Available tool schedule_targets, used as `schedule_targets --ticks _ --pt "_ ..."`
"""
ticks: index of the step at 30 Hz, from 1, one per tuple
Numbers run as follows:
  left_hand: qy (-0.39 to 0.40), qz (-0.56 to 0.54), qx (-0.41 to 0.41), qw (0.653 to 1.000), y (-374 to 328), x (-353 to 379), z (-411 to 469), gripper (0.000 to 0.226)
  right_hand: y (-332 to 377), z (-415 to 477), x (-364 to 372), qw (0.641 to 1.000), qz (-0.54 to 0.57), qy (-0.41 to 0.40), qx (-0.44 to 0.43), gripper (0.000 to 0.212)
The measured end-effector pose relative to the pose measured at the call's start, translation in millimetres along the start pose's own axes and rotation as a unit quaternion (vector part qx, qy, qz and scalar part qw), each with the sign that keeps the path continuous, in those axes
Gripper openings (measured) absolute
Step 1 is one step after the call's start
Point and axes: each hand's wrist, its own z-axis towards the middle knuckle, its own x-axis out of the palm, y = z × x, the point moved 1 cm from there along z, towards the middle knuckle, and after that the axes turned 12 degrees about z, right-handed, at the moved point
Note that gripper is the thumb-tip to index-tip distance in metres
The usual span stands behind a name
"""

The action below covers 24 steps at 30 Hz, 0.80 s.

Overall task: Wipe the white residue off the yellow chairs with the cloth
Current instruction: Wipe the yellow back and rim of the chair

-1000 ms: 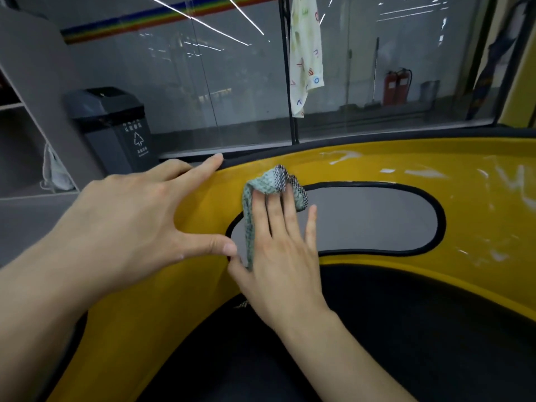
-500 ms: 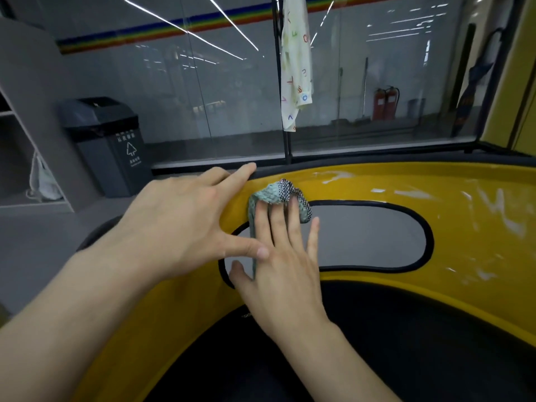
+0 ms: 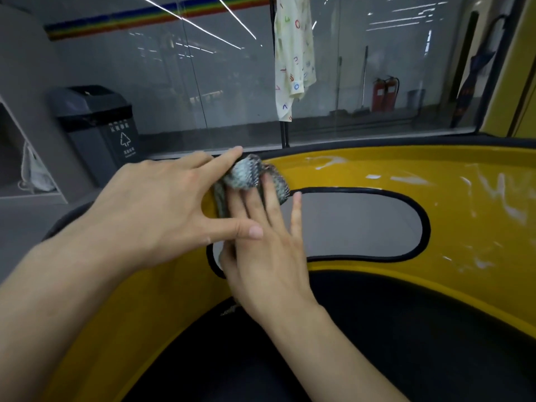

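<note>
The right hand (image 3: 261,256) lies flat with straight, slightly spread fingers and presses the cloth (image 3: 246,175) against the back of the yellow chair (image 3: 452,274). It does not clench; the grey-green cloth is bunched up past the fingertips, at the left end of the oval cutout (image 3: 362,224). The right forearm comes up from the lower right, over the black seat (image 3: 406,338).

The left hand (image 3: 156,210) is released too, with fingers spread wide. Its index finger reaches the chair's black top rim just beside the cloth, and its thumb crosses over the right hand's fingers. Whether its palm touches the chair I cannot tell.

White residue (image 3: 324,163) streaks the yellow surface to the right of the cloth and farther along, above and beyond the cutout. Behind the rim stand a glass wall (image 3: 226,91) and a grey bin (image 3: 95,126).
</note>
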Motion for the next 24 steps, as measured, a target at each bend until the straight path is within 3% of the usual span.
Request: schedule_targets --ticks 4,8,10,13,15,20,22,24 --pt "0.000 -0.016 -0.009 1.000 1 -2 -2 0.115 -9 1 -4 0.996 0.010 -0.052 0.077 0.086" --pt "-0.008 -0.025 -0.008 1.000 2 1 -1 0.117 19 -15 14 0.998 0.029 0.044 -0.023 0.075" --pt "-0.007 -0.028 -0.006 1.000 3 1 -1 0.117 13 -15 14 0.998 -0.005 0.044 -0.039 0.072" --pt "-0.004 -0.026 -0.005 1.000 4 1 -3 0.116 -20 -2 -6 0.996 -0.052 -0.045 0.050 0.080" --pt "-0.001 -0.016 0.000 1.000 3 1 -3 0.116 -30 0 -12 0.992 -0.055 -0.054 0.100 0.088" --pt "-0.011 -0.018 -0.002 1.000 4 2 -1 0.115 10 -20 14 0.998 0.004 0.057 -0.006 0.074" --pt "-0.004 -0.020 -0.003 1.000 5 2 -1 0.116 -5 -16 7 0.999 -0.048 0.023 -0.002 0.073" --pt "0.001 -0.017 -0.002 1.000 5 1 -3 0.117 -29 -7 -9 0.995 -0.077 -0.028 0.058 0.078"
